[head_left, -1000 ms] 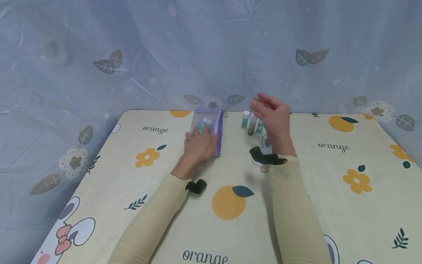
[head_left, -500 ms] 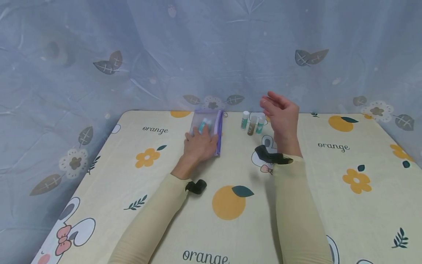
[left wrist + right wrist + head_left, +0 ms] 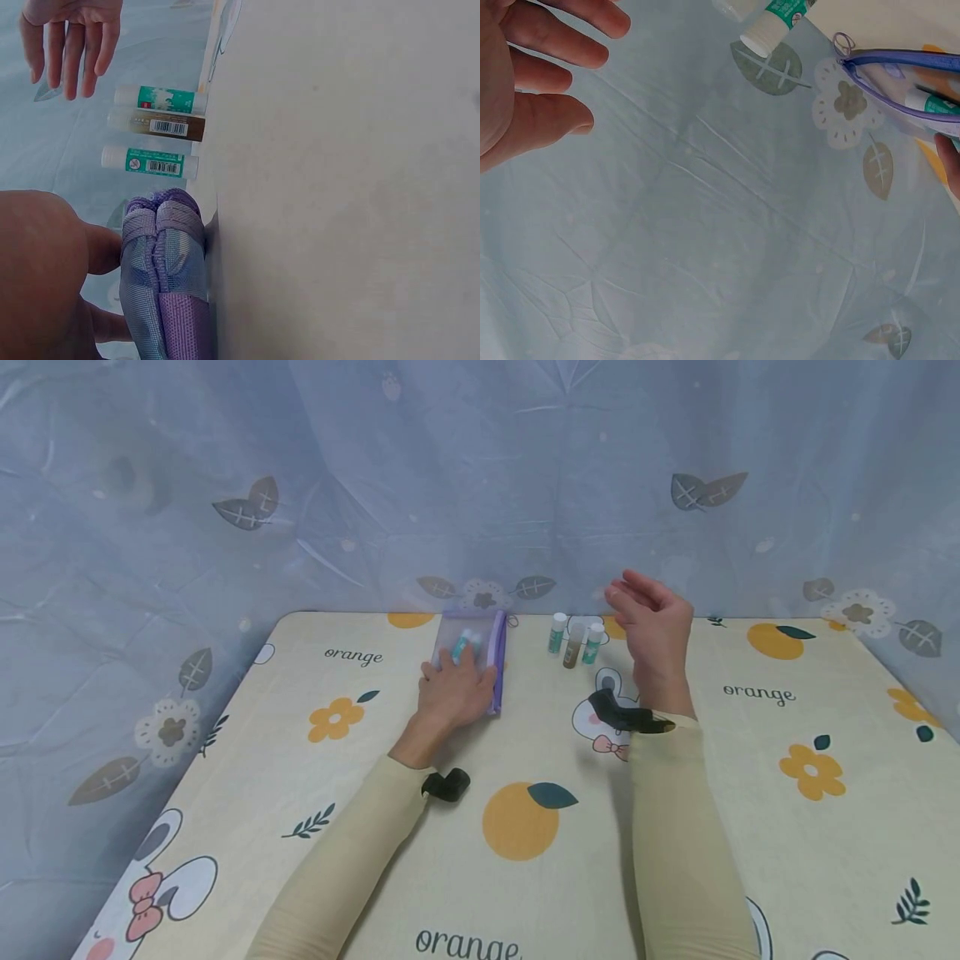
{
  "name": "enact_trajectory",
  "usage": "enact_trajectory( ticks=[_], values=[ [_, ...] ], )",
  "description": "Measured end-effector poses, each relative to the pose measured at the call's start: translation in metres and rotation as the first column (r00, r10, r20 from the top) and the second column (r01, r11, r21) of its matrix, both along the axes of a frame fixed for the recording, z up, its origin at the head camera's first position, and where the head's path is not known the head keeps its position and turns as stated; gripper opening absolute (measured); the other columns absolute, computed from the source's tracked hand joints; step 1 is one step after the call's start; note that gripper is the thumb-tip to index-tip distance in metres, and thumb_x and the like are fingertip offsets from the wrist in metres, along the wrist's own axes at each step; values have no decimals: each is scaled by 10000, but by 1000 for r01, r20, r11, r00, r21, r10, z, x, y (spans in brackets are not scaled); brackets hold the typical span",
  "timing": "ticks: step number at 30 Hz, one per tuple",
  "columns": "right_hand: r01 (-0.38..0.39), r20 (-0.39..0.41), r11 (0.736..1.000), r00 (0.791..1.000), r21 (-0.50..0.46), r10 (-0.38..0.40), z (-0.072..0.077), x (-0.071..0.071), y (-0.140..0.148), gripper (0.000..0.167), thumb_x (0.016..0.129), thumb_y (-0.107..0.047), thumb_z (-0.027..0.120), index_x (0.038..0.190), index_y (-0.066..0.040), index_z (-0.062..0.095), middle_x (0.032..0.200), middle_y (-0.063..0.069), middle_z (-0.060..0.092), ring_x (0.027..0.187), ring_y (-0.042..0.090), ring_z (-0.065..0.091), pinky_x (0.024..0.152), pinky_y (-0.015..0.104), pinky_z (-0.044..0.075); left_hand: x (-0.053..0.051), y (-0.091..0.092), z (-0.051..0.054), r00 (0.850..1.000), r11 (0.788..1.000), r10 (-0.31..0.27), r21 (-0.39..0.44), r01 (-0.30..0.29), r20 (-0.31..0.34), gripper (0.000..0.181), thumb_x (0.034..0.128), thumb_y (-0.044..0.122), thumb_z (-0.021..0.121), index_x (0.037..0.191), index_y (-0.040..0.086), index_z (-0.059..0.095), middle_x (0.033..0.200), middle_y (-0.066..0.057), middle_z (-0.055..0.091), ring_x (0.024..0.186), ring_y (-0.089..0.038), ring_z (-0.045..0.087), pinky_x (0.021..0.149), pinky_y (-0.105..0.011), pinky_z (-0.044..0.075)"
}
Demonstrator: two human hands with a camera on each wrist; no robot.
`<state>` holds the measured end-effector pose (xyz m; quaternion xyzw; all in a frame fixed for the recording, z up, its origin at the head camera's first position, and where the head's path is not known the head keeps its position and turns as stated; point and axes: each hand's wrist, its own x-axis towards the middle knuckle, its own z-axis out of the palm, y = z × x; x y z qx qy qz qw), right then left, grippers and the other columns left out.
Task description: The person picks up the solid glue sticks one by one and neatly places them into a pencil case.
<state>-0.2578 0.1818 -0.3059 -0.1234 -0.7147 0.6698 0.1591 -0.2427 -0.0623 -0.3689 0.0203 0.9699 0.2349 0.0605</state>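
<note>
My left hand (image 3: 456, 687) rests on a clear mesh pouch (image 3: 456, 623) with a purple zip edge, lying on the table. A green-labelled stick (image 3: 461, 646) shows through the mesh; the right wrist view shows the pouch's zip side parted. Right of the pouch three glue sticks stand upright: one green with a white cap (image 3: 557, 633), one brown (image 3: 573, 646) and another green one (image 3: 592, 645). My right hand (image 3: 654, 627) is raised in the air just right of them, fingers loosely bent, holding nothing. In the left wrist view the pouch (image 3: 165, 277) partly hides the fingers beyond it.
The table has a cream cloth (image 3: 405, 868) printed with oranges, flowers and rabbits. A pale blue patterned curtain (image 3: 480, 468) hangs behind its far edge. Black straps (image 3: 447, 785) sit at both wrists.
My right hand has moved rightward, away from the glue sticks, uncovering the rightmost green one. The left hand and the pouch have stayed in place.
</note>
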Motion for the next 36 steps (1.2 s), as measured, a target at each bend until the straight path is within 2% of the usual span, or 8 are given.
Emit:
enact_trajectory(
  ticks=[4, 12, 22, 27, 33, 36],
  values=[
    [8, 14, 1000, 1000, -1, -8, -2, -1, 0, 477, 1018, -305, 725, 1480, -227, 634, 1465, 18, 673, 1314, 124, 635, 1100, 286, 516, 0, 0, -1, 1000, 1000, -1, 5, 1, -4, 708, 1106, 483, 341, 1684, 83, 249, 1694, -334, 241, 1442, -596, 341, 1195, -686, 312],
    [6, 45, 1000, 999, -18, -5, -9, -5, 1, 483, 1017, -288, 728, 1484, -211, 629, 1468, 24, 670, 1311, 125, 628, 1067, 276, 491, 0, 0, -1, 1000, 1000, 2, 10, -2, -1, 709, 1108, 487, 347, 1684, 87, 249, 1695, -337, 237, 1463, -604, 323, 1207, -689, 300],
    [-4, 107, 999, 994, -32, 8, -21, -10, 2, 488, 1009, -229, 740, 1482, -186, 629, 1472, 51, 666, 1302, 131, 635, 1133, 321, 494, 0, 0, 0, 1000, 1000, 0, 1, 0, 0, 709, 1109, 496, 342, 1687, 96, 248, 1700, -339, 228, 1470, -607, 320, 1208, -685, 303],
    [-21, 131, 1000, 991, -21, 23, -29, -12, 2, 484, 1017, -215, 729, 1488, -189, 622, 1488, 58, 651, 1321, 157, 640, 1171, 361, 485, 1, 0, 0, 1000, 1000, 0, -6, 0, 2, 711, 1107, 499, 342, 1687, 100, 247, 1688, -335, 247, 1442, -588, 353, 1197, -675, 320],
    [-30, 168, 1000, 985, -7, 31, -37, -14, 0, 454, 1023, -211, 720, 1469, -185, 641, 1490, 60, 653, 1340, 177, 624, 1176, 372, 479, 1, -1, 0, 1000, 1000, -1, -2, 1, 10, 713, 1111, 498, 339, 1690, 95, 238, 1712, -336, 203, 1487, -613, 295, 1219, -681, 291],
    [-38, 185, 999, 982, 21, 34, -40, -14, -1, 442, 1033, -208, 706, 1469, -167, 642, 1495, 59, 647, 1362, 184, 608, 1176, 368, 481, 1, -1, 1, 1000, 1000, -1, -2, 1, 10, 709, 1110, 497, 341, 1687, 96, 245, 1703, -337, 219, 1473, -607, 311, 1212, -679, 299]
  ],
)
